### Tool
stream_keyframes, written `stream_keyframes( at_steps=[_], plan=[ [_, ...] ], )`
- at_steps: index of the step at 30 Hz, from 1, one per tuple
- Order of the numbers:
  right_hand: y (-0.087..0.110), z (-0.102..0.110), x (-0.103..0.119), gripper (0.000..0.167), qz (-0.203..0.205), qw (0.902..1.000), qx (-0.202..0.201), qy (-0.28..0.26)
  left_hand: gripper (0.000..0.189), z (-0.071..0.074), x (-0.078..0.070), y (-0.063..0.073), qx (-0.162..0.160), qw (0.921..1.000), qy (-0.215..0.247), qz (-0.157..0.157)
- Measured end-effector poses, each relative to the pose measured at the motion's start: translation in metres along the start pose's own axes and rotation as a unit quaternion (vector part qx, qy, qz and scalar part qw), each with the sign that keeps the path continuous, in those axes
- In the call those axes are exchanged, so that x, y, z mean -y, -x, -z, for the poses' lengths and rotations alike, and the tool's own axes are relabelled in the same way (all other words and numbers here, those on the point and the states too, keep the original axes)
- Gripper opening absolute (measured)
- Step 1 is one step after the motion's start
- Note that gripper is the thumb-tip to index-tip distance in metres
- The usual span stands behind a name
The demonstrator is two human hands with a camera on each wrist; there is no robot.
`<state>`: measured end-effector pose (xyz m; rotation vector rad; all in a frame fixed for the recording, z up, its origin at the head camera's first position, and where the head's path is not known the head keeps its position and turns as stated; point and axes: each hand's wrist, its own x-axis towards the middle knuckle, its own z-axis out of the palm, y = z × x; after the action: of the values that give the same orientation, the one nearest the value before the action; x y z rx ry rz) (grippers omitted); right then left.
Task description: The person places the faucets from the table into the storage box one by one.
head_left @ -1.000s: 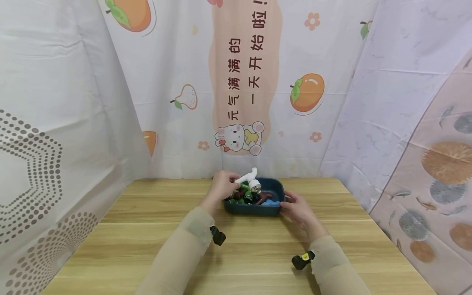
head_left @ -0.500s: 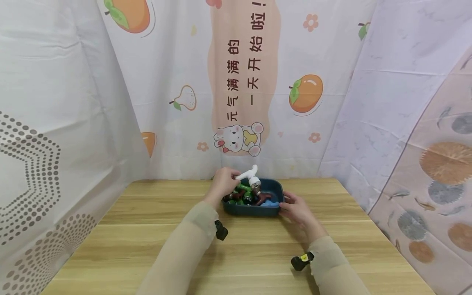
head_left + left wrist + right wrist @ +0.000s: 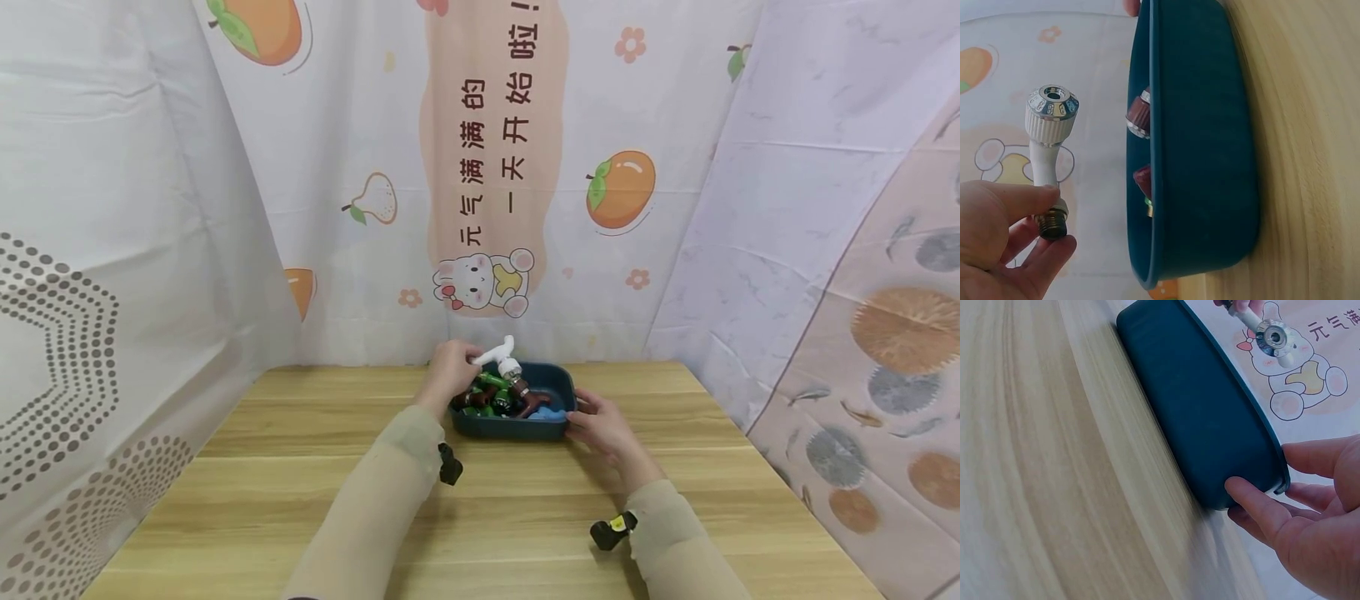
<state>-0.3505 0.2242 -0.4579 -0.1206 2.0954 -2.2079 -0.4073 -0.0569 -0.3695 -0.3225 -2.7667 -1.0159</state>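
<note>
My left hand (image 3: 450, 371) pinches a white faucet (image 3: 497, 357) by its threaded end, above the left part of a dark teal bin. In the left wrist view the faucet (image 3: 1044, 144) has a ribbed white collar and a chrome tip, and hangs apart from the bin (image 3: 1204, 144). My right hand (image 3: 603, 427) grips the bin (image 3: 517, 428) at its right end; in the right wrist view the thumb lies on its outer wall (image 3: 1197, 419). Inside the bin are green pieces (image 3: 501, 402), dark red-brown faucet-like pieces (image 3: 534, 403) and something light blue (image 3: 547, 413).
The bin stands near the back edge of a wood-grain table (image 3: 517, 517). A printed curtain (image 3: 360, 275) hangs just behind it, and more cloth walls (image 3: 795, 208) close off both sides. Each wrist wears a small black camera (image 3: 611, 532).
The left hand has lifted the faucet slightly, then drawn it a little to the left over the bin. The right hand has kept its hold on the bin, which stays in place.
</note>
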Motion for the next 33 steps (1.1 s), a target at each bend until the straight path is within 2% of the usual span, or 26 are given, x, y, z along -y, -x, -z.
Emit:
stream_keyframes(
  at_steps=[7,17,26,33],
  plan=[
    [0.001,0.000,0.000,0.062,0.003,1.0000,0.000,0.006,0.021,0.000,0.003,0.001,0.001,0.9999,-0.003,0.013],
    [0.000,0.002,-0.002,0.062,0.007,0.9999,0.002,0.010,0.018,-0.004,0.008,0.005,0.007,0.9998,-0.018,0.007],
    [0.000,0.001,-0.002,0.062,0.008,0.9999,0.001,0.012,0.017,-0.008,0.013,0.007,0.014,0.9995,-0.009,0.027],
    [0.001,-0.001,0.000,0.063,0.007,0.9999,0.001,0.009,0.017,-0.010,0.016,0.005,0.024,0.9986,-0.023,0.040]
  ],
)
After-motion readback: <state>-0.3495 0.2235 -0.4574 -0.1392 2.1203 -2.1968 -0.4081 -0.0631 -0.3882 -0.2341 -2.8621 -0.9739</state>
